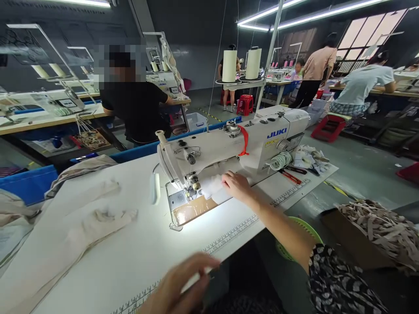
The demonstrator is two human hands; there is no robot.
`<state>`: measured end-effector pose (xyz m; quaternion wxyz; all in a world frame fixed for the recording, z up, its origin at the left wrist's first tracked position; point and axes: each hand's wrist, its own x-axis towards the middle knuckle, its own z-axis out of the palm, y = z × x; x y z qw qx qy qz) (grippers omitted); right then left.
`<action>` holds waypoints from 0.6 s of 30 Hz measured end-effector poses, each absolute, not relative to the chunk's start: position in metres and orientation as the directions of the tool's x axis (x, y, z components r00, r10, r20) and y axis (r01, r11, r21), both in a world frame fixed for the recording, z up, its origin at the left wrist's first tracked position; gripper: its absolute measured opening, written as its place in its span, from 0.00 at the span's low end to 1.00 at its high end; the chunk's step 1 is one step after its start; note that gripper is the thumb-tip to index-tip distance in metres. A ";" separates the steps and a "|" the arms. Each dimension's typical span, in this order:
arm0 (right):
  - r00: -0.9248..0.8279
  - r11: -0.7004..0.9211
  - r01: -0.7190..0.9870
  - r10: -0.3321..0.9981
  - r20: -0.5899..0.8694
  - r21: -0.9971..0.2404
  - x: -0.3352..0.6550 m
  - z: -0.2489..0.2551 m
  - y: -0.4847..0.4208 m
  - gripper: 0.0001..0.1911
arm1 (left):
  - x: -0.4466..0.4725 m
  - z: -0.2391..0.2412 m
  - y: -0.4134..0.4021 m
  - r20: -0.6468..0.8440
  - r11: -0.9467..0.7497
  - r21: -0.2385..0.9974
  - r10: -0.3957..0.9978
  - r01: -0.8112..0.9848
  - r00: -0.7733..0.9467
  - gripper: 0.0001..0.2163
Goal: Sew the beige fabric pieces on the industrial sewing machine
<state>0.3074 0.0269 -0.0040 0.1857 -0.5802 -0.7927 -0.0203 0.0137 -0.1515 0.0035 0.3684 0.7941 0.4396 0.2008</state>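
My right hand (238, 188) reaches under the arm of the white JUKI sewing machine (216, 148), its fingers curled on a bunched white cloth (211, 187) just right of the needle. My left hand (185, 281) is nearer to me, at the table's front edge. It is blurred, with fingers stretched and apart, and I make out nothing in it. Beneath the cloth is the shiny brown bed cover (193, 209), lit by the machine lamp. Pale fabric pieces (81, 231) lie on the left of the white tabletop (144, 248).
Orange-handled snippers (290, 176), a coil of pale cord (280, 161) and fabric scraps (310, 158) lie by the machine's right end. A green basket (304, 229) and a box of fabric strips (376, 231) stand at right. A person in black (134, 102) sits beyond the table.
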 end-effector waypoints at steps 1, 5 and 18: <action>-0.271 0.340 0.924 0.905 0.327 -0.173 0.309 -0.004 0.026 0.09 | 0.033 0.008 -0.129 0.083 -0.408 0.764 0.830 0.499 0.552 0.17; -0.328 0.406 0.901 0.868 0.373 -0.154 0.322 0.000 0.026 0.08 | 0.109 -0.002 -0.033 0.476 -0.603 0.607 0.797 0.517 0.370 0.19; -0.359 0.429 0.867 0.891 0.279 -0.255 0.336 0.002 0.020 0.05 | 0.112 -0.010 -0.011 0.391 -0.438 0.635 0.893 0.636 0.224 0.10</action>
